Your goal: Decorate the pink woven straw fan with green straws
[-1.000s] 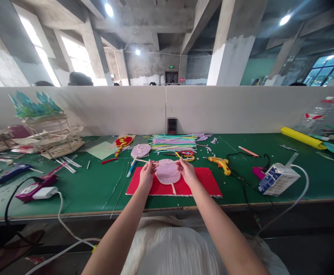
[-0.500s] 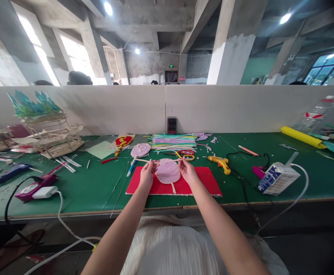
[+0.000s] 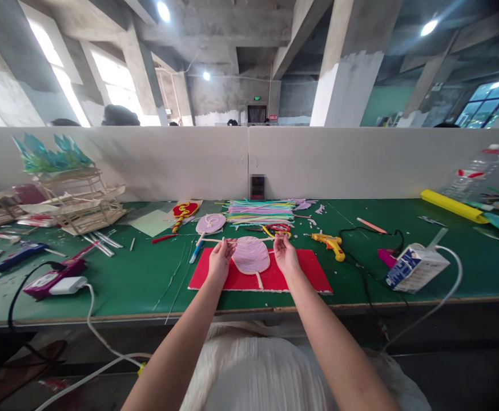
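A round, fan-shaped piece of pale purple pipe cleaners [image 3: 251,256] with a short cream stem lies on a red board [image 3: 303,271]. My left hand [image 3: 221,258] is at its left edge, thumb and fingers pinched on a thin cream pipe cleaner [image 3: 209,240] whose end sticks out to the left. On the other side, my right hand [image 3: 286,254] is closed around what looks like the far part of the same strip, near the top right of the disc. Whether the strip's middle touches the disc I cannot tell.
Behind the board lie a pile of pastel pipe cleaners [image 3: 258,212], a smaller purple disc [image 3: 210,223] and a red-yellow fan [image 3: 186,210]. A yellow glue gun [image 3: 329,245] and a drink carton [image 3: 416,267] stand right. A stick model [image 3: 78,205] and a purple power strip [image 3: 55,278] are left.
My right hand has shifted slightly right, away from the disc, and its fingers have curled more. My left hand is nearly where it was. The disc and board have stayed put.
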Demonstrator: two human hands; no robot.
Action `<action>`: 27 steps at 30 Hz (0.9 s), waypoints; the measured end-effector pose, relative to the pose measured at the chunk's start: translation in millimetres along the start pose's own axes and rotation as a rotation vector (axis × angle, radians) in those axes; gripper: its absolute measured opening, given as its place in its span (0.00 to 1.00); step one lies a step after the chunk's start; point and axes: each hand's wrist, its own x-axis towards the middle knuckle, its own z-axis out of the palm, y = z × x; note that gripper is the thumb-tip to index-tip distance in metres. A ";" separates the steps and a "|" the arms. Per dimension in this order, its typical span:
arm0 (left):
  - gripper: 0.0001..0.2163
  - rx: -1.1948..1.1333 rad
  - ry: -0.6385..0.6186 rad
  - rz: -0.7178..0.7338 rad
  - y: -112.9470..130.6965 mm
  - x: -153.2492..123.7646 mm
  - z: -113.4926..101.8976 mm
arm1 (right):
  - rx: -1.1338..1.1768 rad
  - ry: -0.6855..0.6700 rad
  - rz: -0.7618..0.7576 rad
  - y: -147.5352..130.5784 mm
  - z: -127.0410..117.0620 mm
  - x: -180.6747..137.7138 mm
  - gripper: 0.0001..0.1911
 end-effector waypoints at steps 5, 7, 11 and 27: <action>0.07 -0.008 0.007 0.002 1.3 -0.8 0.7 | -0.012 0.003 -0.010 -2.2 -1.2 0.6 0.06; 0.07 -0.006 0.012 -0.001 2.2 -1.5 1.7 | -0.014 -0.008 -0.002 -2.7 -1.1 0.3 0.07; 0.08 0.021 0.016 0.012 2.9 -1.3 1.4 | -0.063 -0.019 -0.018 -3.1 -0.6 -0.3 0.07; 0.10 0.034 0.010 0.045 3.4 -2.8 -1.0 | -0.078 -0.039 -0.161 -2.1 7.3 -4.6 0.11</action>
